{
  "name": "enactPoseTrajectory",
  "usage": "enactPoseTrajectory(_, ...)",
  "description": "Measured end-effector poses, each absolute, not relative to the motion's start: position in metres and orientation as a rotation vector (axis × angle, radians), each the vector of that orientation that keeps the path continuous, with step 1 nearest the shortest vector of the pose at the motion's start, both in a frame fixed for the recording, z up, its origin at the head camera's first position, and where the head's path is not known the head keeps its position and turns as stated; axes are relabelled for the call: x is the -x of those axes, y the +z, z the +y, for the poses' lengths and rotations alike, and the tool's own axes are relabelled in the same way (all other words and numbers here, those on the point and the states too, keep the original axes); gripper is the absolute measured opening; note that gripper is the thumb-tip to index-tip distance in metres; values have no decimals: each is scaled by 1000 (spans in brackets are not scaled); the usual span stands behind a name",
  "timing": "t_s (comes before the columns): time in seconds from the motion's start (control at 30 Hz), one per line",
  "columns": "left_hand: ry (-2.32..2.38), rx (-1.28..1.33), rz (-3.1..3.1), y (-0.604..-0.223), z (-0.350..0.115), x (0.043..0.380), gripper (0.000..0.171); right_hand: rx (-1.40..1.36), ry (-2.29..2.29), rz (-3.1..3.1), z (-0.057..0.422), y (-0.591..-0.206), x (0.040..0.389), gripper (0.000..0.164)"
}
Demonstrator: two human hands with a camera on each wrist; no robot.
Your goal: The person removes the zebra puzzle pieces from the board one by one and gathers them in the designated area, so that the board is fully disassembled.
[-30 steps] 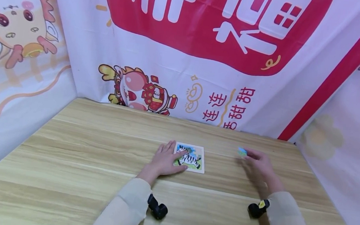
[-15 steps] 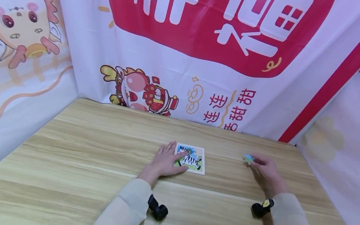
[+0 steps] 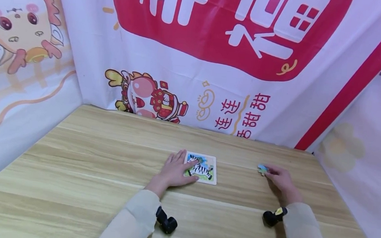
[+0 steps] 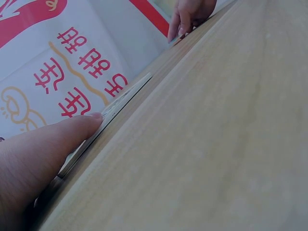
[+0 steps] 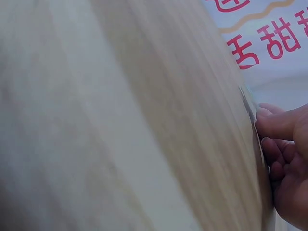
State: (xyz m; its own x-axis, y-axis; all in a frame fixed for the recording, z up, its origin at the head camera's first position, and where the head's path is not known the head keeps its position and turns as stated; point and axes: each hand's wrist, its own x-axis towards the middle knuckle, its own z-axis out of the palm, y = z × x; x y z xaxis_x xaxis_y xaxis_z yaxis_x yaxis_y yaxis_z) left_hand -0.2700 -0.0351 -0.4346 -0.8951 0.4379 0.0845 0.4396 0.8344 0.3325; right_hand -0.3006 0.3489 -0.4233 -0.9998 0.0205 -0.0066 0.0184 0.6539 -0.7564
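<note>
At the far left I have one cloth wall (image 3: pixel 17 36) printed with a pale cartoon animal. Next, across the far side, hangs one white banner (image 3: pixel 188 66) with one red patch, two large white characters on it cut off at the top, one cartoon dragon (image 3: pixel 145 96) below, and five smaller red characters to the dragon's right. One wood-grain table (image 3: pixel 71 154) fills the near and middle space.

I count two arms coming from the near side, each in one pale sleeve, each wearing one small black camera. On the left, the left hand (image 3: pixel 172 172) is spread flat: two digits rest on one square zebra puzzle board (image 3: pixel 204 168), the other fingers lie along its left edge. The board is flat on the table, right of the middle, toward the far side. Well to its right, I see one blue-green puzzle piece (image 3: pixel 262 169), pinched between the thumb and fingers of the right hand (image 3: pixel 281 180). It is low over the table; I cannot tell whether it touches. At the far right is one more cloth wall (image 3: pixel 373 123), with one pale flower and partial dark lettering.
</note>
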Motion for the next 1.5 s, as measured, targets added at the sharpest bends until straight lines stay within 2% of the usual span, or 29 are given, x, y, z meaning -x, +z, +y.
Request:
enactPoseTrajectory(0.57,-524,718,-2997,-435,-35,271,65,-40,1251,-2895,343,-423,303,38)
enactPoseTrajectory(1.5,-541,720,-2993,-437,-35,272,66,75,1258,-2940,342,-426,304,41)
